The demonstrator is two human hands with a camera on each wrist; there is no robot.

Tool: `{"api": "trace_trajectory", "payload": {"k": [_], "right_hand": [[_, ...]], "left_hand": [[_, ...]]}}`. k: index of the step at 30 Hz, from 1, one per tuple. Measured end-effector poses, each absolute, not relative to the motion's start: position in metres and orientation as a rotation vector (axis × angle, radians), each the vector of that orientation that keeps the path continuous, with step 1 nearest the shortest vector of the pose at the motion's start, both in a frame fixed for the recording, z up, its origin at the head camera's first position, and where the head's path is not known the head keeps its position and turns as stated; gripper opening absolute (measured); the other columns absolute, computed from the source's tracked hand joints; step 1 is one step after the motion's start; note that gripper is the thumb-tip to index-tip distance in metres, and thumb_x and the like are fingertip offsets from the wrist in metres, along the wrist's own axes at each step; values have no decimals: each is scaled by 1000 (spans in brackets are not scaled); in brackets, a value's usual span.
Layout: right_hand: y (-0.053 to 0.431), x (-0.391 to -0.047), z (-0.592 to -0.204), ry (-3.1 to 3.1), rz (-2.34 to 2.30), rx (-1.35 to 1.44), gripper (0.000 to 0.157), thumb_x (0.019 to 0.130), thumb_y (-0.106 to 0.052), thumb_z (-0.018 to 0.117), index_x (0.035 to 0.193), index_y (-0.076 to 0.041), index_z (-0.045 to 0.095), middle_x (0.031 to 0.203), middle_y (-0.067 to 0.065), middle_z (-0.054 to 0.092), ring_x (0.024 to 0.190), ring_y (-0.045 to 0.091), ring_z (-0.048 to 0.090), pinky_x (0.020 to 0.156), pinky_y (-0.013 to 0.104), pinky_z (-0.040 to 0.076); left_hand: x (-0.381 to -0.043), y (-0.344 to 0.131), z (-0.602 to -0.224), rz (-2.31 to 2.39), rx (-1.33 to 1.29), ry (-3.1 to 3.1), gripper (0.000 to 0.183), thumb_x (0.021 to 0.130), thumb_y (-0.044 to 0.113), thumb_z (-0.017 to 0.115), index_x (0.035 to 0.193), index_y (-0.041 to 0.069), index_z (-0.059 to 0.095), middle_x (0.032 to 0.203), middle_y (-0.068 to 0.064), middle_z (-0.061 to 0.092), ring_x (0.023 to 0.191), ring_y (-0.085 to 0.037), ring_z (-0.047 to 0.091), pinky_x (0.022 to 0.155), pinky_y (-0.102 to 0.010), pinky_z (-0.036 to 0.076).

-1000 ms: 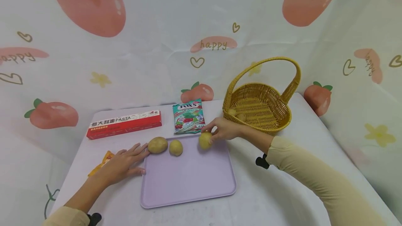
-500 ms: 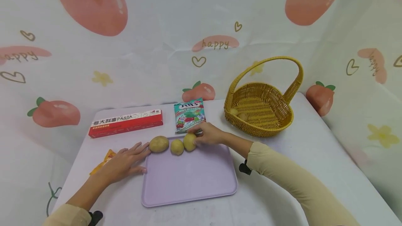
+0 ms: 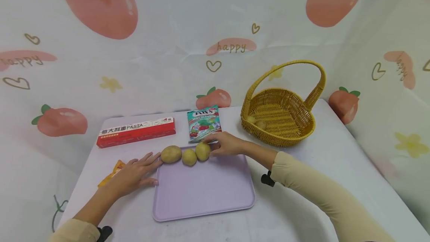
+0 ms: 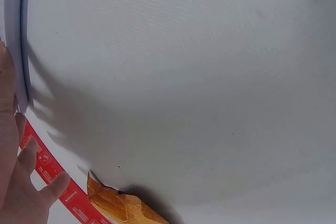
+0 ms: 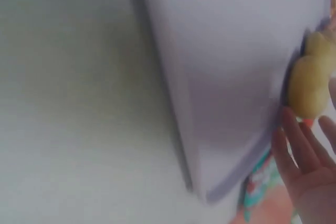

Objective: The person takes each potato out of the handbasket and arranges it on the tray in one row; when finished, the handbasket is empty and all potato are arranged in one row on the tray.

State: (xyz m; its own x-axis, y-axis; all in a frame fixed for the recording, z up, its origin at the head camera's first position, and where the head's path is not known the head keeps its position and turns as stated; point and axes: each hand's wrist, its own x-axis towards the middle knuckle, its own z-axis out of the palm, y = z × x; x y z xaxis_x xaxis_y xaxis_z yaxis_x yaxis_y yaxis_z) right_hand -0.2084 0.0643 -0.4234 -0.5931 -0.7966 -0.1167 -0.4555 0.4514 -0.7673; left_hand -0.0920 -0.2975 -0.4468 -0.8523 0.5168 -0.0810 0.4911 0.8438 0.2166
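Note:
Three potatoes stand in a row at the back of the lilac tray (image 3: pixel 205 189): a large oval potato (image 3: pixel 171 154), a small round potato (image 3: pixel 189 157) and another potato (image 3: pixel 203 151) to its right. My right hand (image 3: pixel 228 143) is at the right-hand potato, its fingers loosened and their tips by the potato's side; the blurred right wrist view shows them fairly straight. Fingers spread, my left hand (image 3: pixel 134 174) rests at the tray's left edge, its fingertips beside the large potato. In the left wrist view only part of this hand (image 4: pixel 23 182) shows.
A wicker basket (image 3: pixel 295 137) with two potatoes inside stands at the back right. Behind the tray lie a red pasta box (image 3: pixel 137 133) and a green candy bag (image 3: pixel 204 122). An orange packet (image 3: pixel 112 174) is partly hidden behind the left hand.
My right hand carried the potato leftward along the tray, set it beside the round one, and has since loosened and shifted slightly right. The left hand has stayed at the tray edge.

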Motion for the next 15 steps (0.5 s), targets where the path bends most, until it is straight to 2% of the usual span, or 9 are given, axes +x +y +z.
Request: {"api": "trace_trajectory", "payload": {"k": [3, 8, 12, 15], "right_hand": [[82, -209, -412, 2216, -951, -1057, 53, 87, -11, 77, 135, 1, 58, 136, 16, 60, 110, 30, 67, 91, 30, 55], [119, -217, -386, 2159, -981, -1041, 51, 87, -6, 76, 133, 6, 57, 129, 26, 61, 107, 37, 68, 89, 33, 56], [153, -224, -362, 2197, -957, -998, 52, 86, -8, 77, 133, 5, 58, 128, 24, 62, 106, 35, 68, 88, 34, 57], [178, -231, -348, 2214, -921, -955, 55, 87, -11, 77, 135, 5, 56, 132, 22, 60, 112, 37, 65, 93, 40, 55]], "left_hand": [[-94, -296, -447, 270, 774, 2871, 75, 86, 56, 68, 148, 16, 50, 155, -12, 41, 143, -41, 34, 104, -66, 38], [-94, -296, -447, 261, 748, 2860, 77, 85, 56, 69, 148, 17, 49, 156, -12, 40, 144, -41, 32, 104, -67, 37], [-93, -296, -446, 268, 746, 2858, 77, 85, 56, 69, 148, 17, 49, 156, -12, 40, 144, -41, 33, 104, -66, 37], [-93, -295, -445, 280, 749, 2856, 76, 85, 55, 70, 148, 17, 50, 156, -12, 41, 143, -41, 33, 105, -66, 37]]}}
